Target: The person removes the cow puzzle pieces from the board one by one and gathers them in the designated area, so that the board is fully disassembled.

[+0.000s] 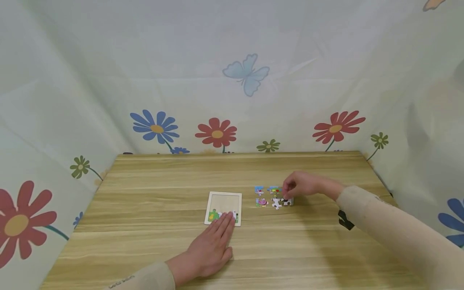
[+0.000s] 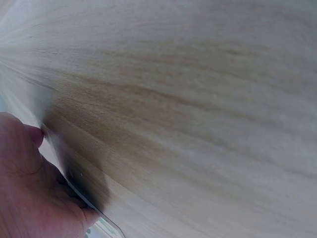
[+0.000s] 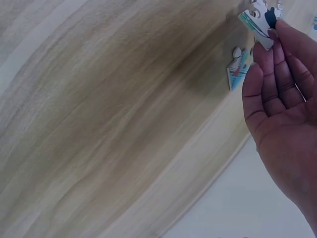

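A square wooden puzzle tray [image 1: 226, 194] lies on the table, with green and white pieces along its near side. The fingers of my left hand [image 1: 210, 245] lie extended over that near side; in the left wrist view the hand [image 2: 34, 188] rests at the tray's edge [image 2: 111, 225]. To the right of the tray, my right hand [image 1: 302, 184] is over a group of loose pieces. The right wrist view has this hand [image 3: 285, 104] pinching a white, green and black piece [image 3: 258, 22] between thumb and finger. Another piece [image 3: 237, 69] lies just beside it.
Loose pieces, among them a pink one [image 1: 262, 202], a white one [image 1: 276, 203] and a blue one [image 1: 259, 189], lie on the wooden table [image 1: 163, 205]. A black object [image 1: 345, 220] shows by the right forearm. Flower-printed cloth [image 1: 246, 112] stands behind the table.
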### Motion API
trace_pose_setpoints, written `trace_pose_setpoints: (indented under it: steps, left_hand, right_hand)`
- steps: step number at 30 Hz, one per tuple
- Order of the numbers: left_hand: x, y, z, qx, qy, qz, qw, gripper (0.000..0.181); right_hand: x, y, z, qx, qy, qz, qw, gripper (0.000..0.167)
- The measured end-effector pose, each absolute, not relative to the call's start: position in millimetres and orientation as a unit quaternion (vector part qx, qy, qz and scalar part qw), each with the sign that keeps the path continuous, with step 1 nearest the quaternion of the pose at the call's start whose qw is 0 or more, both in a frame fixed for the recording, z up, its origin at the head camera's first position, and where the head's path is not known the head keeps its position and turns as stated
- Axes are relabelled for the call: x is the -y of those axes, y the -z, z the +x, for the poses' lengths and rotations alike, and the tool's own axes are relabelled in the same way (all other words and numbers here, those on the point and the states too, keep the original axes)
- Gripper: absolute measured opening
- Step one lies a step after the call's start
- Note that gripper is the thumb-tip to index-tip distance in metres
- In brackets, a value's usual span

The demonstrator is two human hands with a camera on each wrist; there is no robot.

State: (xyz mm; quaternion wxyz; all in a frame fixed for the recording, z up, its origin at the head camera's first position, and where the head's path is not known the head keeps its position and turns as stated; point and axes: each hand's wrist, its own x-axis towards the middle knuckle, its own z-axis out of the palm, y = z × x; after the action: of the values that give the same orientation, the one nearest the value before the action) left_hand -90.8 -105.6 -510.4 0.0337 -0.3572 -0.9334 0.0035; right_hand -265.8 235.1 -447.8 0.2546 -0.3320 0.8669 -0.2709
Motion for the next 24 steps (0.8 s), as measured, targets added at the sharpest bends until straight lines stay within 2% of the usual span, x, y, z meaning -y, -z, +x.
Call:
trace_pose_setpoints:
  steps: [24]
  left_hand:
    - [106, 510, -90, 0.934, -0.002, -0.355, 0.033, 0.066]
  right_hand:
    - [-242, 462, -264, -0.887, 0.209, -0.374, 0.175, 0.007]
